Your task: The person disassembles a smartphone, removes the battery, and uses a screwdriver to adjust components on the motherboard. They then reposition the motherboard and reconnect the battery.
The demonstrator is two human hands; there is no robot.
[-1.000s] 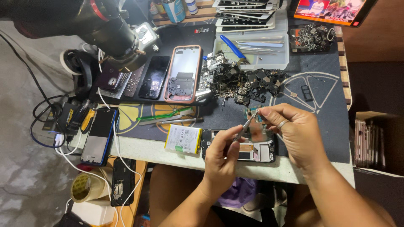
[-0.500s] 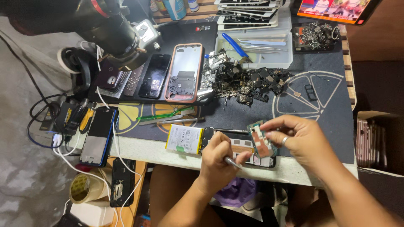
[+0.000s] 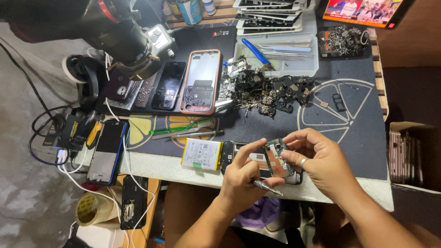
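Green-blue circuit board [image 3: 277, 157] sits pinched between both hands, held just above the opened phone [image 3: 239, 154] lying at the near edge of the dark work mat [image 3: 358, 138]. I see the right hand [image 3: 321, 160] with thumb and forefinger closed on the board's right edge, a ring on one finger. Left hand [image 3: 243, 172] has its fingertips on the board's left edge, and the same hand keeps a slim metal screwdriver [image 3: 266, 187] tucked under curled fingers, tip pointing right. So both hands are clamped, none spread.

Just left of the opened phone lies a white battery [image 3: 202, 154] with a yellow border, touching or nearly touching it; I can't tell which. Beyond that, a green toothbrush [image 3: 183, 127] and a thin dark tool [image 3: 197, 135] lie side by side on the mat.

Further back: a pink-rimmed phone frame [image 3: 200, 82], a black phone [image 3: 169, 86] beside it, and a heap of small dark scrap parts [image 3: 264, 92] in the middle of the mat. A clear tray [image 3: 310, 64] holds tweezers and a blue-handled tool [image 3: 254, 50]. A microscope [image 3: 124, 36] leans in from the upper left. At the left edge a blue-cased phone [image 3: 108, 151] lies with white cables over it, and a roll of tape [image 3: 92, 209] sits lower down.
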